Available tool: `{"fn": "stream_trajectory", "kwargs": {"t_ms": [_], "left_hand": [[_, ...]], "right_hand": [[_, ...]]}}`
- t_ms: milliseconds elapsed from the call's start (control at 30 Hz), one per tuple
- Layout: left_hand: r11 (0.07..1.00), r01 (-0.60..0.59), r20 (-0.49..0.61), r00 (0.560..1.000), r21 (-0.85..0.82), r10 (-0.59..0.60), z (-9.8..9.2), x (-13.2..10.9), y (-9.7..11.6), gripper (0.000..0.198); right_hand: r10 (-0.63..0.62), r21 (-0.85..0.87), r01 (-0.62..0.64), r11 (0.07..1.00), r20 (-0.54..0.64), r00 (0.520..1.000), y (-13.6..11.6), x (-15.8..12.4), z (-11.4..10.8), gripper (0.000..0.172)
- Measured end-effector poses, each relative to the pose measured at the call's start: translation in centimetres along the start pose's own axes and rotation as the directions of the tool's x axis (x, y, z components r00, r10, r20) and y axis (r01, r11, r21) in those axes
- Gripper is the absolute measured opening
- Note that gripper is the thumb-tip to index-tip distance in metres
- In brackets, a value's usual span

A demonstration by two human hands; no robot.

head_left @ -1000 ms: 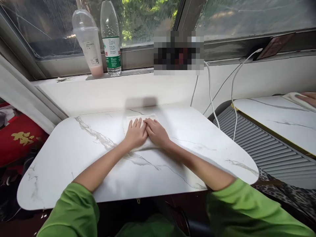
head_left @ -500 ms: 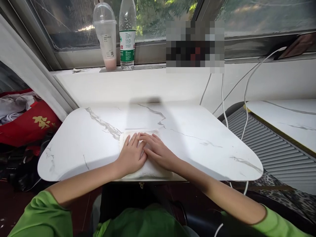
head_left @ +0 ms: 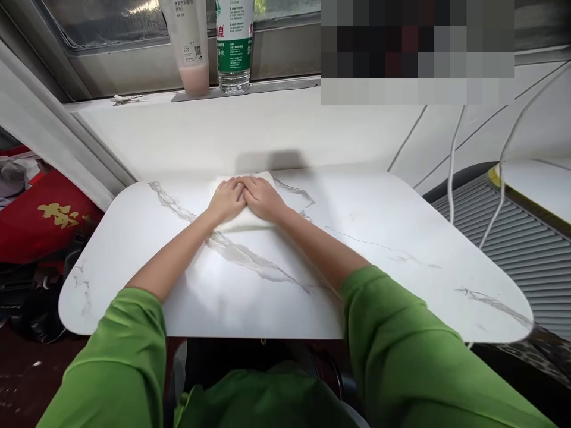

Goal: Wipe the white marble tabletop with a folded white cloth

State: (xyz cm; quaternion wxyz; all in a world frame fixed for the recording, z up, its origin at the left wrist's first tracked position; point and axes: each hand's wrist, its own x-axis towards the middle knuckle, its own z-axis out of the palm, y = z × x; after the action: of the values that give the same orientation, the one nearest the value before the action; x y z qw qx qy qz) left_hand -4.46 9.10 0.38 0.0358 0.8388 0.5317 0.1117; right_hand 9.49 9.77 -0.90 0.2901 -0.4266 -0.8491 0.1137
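Note:
A folded white cloth (head_left: pixel 243 221) lies at the far edge of the white marble-patterned table (head_left: pixel 379 249). My left hand (head_left: pixel 226 200) rests flat on it, fingers stretched out. Beside it, my right hand (head_left: pixel 262 198) also presses flat on the cloth, and the fingertips of the two hands touch. Both arms reach forward in green sleeves. Most of the cloth is hidden under my hands.
On the window sill stand a plastic cup (head_left: pixel 191 53) with a pink drink and a water bottle (head_left: pixel 234 47). White cables (head_left: pixel 452 160) hang at the right above a grey ribbed surface (head_left: pixel 526 249). Red fabric (head_left: pixel 49 220) lies to the left.
Both hands have pushed the cloth from the table's near edge to its far edge, staying flat on it. The camera has leaned forward and down.

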Motion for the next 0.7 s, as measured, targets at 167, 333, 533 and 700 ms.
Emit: {"fn": "stream_trajectory", "kwargs": {"t_ms": [167,333,533,700], "left_hand": [[0.997,-0.073,-0.034,0.997,-0.025,0.072,-0.1,3.4,-2.2,0.046],[0.998,-0.060,-0.033,0.998,-0.016,0.059,0.1,3.6,-2.4,0.045],[0.998,0.033,-0.043,0.999,0.054,-0.031,0.0,0.1,-0.4,0.044],[0.999,0.024,-0.025,0.999,0.036,-0.023,-0.4,-7.1,2.7,0.045]], "right_hand": [[0.105,-0.129,-0.130,0.983,-0.184,0.977,2.2,3.2,1.4,0.033],[0.180,-0.150,-0.213,0.966,-0.204,0.962,2.5,3.3,1.8,0.031],[0.122,-0.118,-0.139,0.983,-0.134,0.983,0.6,0.7,1.1,0.036],[0.183,-0.022,-0.186,0.982,-0.081,0.980,-3.3,-5.5,0.8,0.044]]}}
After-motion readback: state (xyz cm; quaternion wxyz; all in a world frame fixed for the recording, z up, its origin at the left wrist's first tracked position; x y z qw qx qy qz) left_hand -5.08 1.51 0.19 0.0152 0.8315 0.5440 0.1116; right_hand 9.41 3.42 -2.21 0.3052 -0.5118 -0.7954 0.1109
